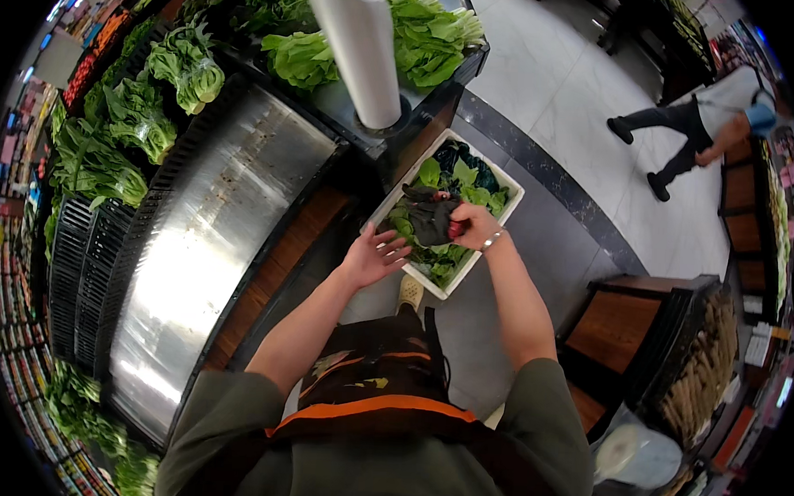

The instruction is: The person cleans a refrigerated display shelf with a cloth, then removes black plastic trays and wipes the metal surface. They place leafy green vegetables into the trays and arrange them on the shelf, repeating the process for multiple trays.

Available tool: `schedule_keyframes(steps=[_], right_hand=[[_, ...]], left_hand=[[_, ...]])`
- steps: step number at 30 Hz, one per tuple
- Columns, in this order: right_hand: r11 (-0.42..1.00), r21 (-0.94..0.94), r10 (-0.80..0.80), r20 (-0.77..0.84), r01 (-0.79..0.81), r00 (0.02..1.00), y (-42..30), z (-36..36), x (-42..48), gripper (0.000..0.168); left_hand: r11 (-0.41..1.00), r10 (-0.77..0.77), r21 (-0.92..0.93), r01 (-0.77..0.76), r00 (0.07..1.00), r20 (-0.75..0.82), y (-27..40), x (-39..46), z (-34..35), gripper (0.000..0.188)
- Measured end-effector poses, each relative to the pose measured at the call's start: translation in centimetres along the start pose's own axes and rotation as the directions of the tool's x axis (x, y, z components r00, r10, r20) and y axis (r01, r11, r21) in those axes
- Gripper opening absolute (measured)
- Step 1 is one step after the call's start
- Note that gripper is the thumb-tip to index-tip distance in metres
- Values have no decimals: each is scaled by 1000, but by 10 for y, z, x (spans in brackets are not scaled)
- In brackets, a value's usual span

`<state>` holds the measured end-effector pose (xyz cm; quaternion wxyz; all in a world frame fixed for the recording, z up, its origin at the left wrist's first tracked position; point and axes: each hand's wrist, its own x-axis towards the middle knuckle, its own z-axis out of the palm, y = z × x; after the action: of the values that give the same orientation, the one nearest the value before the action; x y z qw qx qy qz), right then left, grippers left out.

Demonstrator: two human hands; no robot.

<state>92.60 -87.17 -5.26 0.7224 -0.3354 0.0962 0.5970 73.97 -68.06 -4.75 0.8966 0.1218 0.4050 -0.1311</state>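
A white foam crate [454, 289] holding leaf scraps and loose greens lies low in front of me, beside the produce stand. My right hand [474, 226], with a bracelet at the wrist, grips a dark cloth or glove bundle [431, 216] with red parts, held over the crate. What exactly the bundle is, I cannot tell. My left hand [375, 255] is at the crate's left edge, palm up, with its fingers apart and nothing in it. Green leaves [465, 174] show beyond the bundle, next to dark plastic at the crate's far end.
A steel shelf [240, 194] curves along my left, with bundled leafy greens [189, 66] behind it. A roll of clear plastic bags [365, 60] stands upright ahead. A person [701, 128] walks at the upper right. A wooden stand [616, 317] with long roots is at my right.
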Motion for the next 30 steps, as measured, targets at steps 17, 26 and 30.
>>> schedule_keyframes(steps=[17,26,30], right_hand=[[-179,-956,-453,292,235,842,-130,13,-26,45],[712,-601,-287,222,363,932,-140,10,-20,41],[554,-730,-385,200,399,901,-145,-2,-4,42]], left_hand=[[958,-271,242,156,772,575,11,97,172,70],[861,-388,481,164,823,415,6,131,182,43],[760,-363,646,75,873,326,6,130,199,24]])
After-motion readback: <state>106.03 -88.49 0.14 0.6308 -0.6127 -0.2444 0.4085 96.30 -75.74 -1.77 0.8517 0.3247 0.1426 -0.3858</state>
